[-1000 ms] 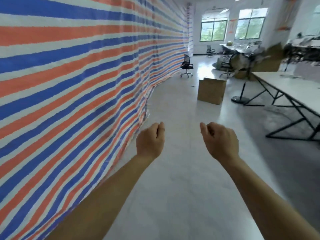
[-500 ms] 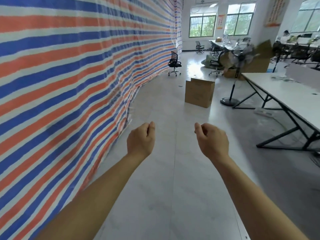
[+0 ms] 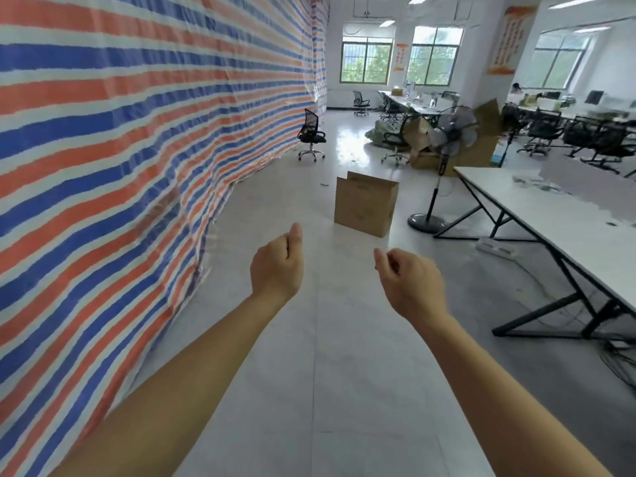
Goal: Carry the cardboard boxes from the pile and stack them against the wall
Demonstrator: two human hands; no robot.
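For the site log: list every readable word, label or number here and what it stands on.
No text here can be read.
Red wall banner: characters too blurred.
Red poster between the windows: too small.
Cardboard box: faint print on its front, unreadable.

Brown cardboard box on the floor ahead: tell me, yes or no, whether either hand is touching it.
No. The left hand and right hand are both empty, short of the brown cardboard box standing on the floor.
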